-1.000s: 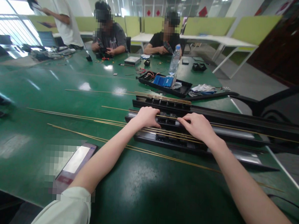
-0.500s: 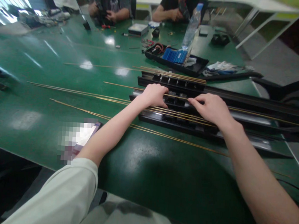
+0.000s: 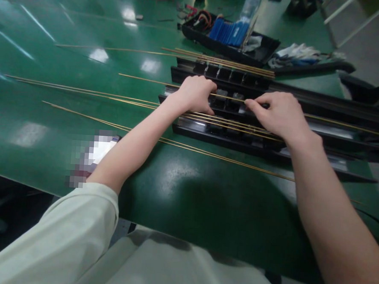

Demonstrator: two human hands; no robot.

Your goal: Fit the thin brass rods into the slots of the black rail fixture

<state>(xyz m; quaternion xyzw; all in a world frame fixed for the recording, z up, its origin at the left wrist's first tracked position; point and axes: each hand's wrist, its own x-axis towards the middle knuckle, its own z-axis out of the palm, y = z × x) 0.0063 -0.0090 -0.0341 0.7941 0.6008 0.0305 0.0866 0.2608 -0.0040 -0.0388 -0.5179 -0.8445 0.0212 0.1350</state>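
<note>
In the head view, my right hand pinches a thin brass-coloured rod between thumb and fingertips. The rod runs lengthwise over the middle black channel, which has clear and dark parts inside. My left hand straddles that channel, fingers at the far side and thumb at the near side, gripping it; the rod passes beneath this hand. Several more rods lie over the near black channel, close to my left thumb. The palm side of each hand is hidden.
Behind stands another black channel with rods on top. Beyond it are a black tray with a blue block, a clear bottle and a crumpled cloth. A blurred-out phone-like object lies beside my left forearm. Two rods lie nearer me.
The view has tilted down, so the people across the table have left the picture. Both hands keep nearly the same hold on the channel and the rod.
</note>
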